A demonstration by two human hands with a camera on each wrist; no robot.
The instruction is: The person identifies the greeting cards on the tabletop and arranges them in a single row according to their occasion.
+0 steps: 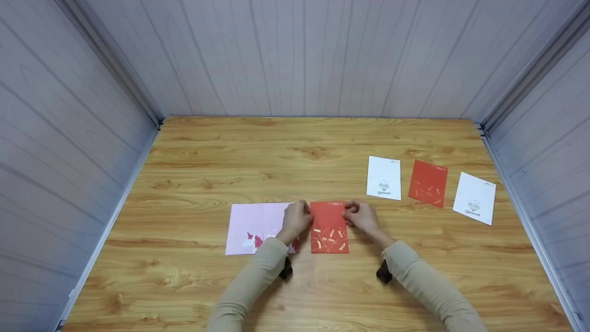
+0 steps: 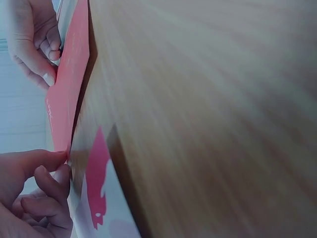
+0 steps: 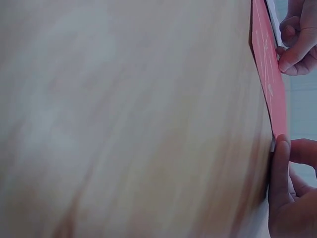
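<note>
A red card with gold markings [image 1: 329, 230] lies between the two hands, right of a pink card with a unicorn [image 1: 244, 226]. The left hand [image 1: 296, 220] pinches its left edge near the top, the forearm crossing over the pink card. On the opposite edge, the right hand [image 1: 364, 217] pinches the card between thumb and finger. In the left wrist view the red card [image 2: 69, 74] appears slightly raised off the wood, with the left hand [image 2: 37, 193] at its near edge. The right wrist view shows the right hand [image 3: 294, 188] gripping the red card [image 3: 270, 74].
Toward the right of the wooden table [image 1: 230, 157] lie a white card [image 1: 384, 175], another red card [image 1: 428, 180] and a second white card [image 1: 475, 193]. Panelled walls [image 1: 286, 60] stand at the back and both sides.
</note>
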